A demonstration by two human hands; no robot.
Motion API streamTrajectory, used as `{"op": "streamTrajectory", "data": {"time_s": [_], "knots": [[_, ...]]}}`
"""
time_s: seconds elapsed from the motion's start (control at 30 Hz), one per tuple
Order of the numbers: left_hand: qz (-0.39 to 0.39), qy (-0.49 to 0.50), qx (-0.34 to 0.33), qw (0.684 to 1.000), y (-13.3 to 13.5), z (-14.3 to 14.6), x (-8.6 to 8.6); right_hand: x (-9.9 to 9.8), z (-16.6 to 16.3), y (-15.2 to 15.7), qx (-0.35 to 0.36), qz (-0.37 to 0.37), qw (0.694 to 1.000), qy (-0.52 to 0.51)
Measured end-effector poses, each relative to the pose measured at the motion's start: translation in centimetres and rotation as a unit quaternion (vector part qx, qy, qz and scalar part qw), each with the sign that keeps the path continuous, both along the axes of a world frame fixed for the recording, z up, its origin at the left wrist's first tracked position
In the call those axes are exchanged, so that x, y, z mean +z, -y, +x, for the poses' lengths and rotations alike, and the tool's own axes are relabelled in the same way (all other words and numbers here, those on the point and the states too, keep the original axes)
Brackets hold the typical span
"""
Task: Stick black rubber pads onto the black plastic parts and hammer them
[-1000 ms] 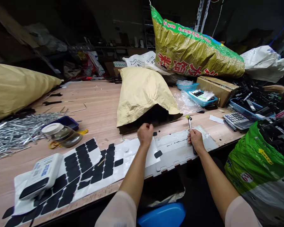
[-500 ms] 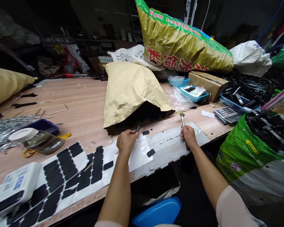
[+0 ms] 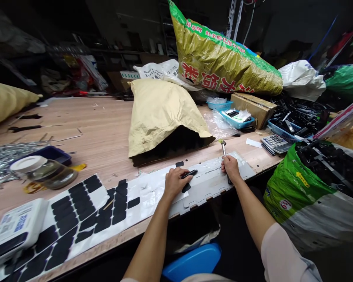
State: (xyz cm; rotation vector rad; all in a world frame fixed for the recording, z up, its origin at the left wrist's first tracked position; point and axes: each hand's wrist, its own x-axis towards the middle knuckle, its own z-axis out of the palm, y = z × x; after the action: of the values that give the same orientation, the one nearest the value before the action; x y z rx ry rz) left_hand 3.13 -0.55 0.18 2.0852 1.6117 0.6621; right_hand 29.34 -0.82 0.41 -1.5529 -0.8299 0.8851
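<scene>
My left hand is closed on a small black plastic part and rests on the grey plate at the table's front edge. A black pad lies just under that hand. My right hand grips a small hammer whose head points away from me, above the same plate. Behind both hands lies an open tan paper sack with dark parts inside.
White sheets with several black pads and a white box lie at the left. A jar, metal rods, a green sack, a calculator and blue trays surround the spot.
My left hand drew back from the sack's mouth with a black part and came down onto the plate. The right hand stayed on the hammer. The view shifted slightly.
</scene>
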Motion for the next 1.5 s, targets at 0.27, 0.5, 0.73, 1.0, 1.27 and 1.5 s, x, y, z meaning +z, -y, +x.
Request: {"op": "streamTrajectory", "data": {"time_s": [0.27,0.5,0.73,1.0,1.27,1.5], "knots": [[-0.032,0.035,0.041,0.998,-0.4,0.3,-0.3,0.2,-1.1,3.3,0.068,0.027,0.995,0.068],[-0.076,0.053,0.07,0.993,-0.7,1.0,0.3,1.3,-3.8,7.8,0.17,0.03,0.923,0.345],[-0.06,0.046,0.076,0.994,-0.6,1.0,0.1,0.0,-4.9,8.1,0.158,0.047,0.886,0.434],[-0.048,0.041,0.068,0.996,-0.3,1.0,0.0,0.0,-5.9,8.5,0.184,0.095,0.878,0.432],[-0.032,0.04,0.064,0.997,0.1,1.1,-0.2,0.3,-4.8,4.9,0.135,0.015,0.958,0.252],[-0.021,0.049,0.053,0.997,0.0,0.9,-0.4,0.0,-2.8,-0.1,0.122,-0.043,0.992,0.009]]}}
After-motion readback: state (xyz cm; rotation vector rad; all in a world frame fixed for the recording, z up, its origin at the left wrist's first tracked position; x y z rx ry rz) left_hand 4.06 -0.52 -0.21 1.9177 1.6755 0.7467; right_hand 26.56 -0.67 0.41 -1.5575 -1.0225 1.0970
